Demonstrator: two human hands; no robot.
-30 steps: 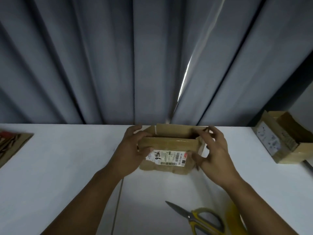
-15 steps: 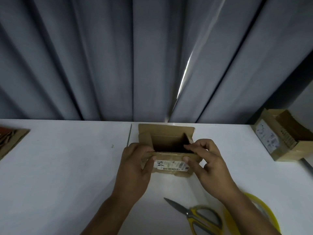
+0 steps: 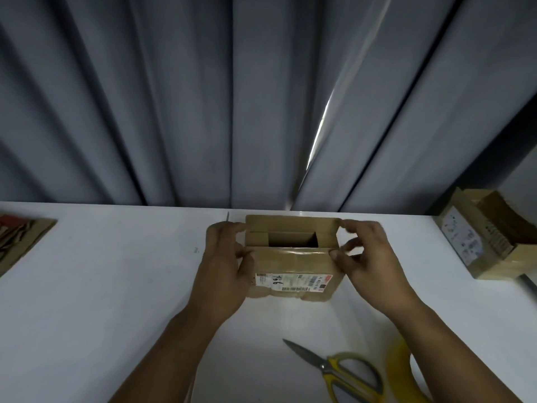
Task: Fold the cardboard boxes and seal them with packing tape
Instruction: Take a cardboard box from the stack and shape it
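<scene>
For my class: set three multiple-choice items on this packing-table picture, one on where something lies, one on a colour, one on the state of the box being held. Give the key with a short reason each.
1. Where do the scissors lie on the table?
A. Nearer the person than the held box
B. Inside the held box
C. On the far box at the right edge

2. What colour are the scissor handles?
A. Red
B. Yellow
C. Black

3. What state is the top of the held box in?
A. Taped shut
B. Open, with a dark gap showing
C. Crushed flat

Key: 1 A, they lie below the box in the picture. 2 B, the loops are yellow. 3 B, the left hand and right hand grip its sides, flaps unclosed.
</scene>
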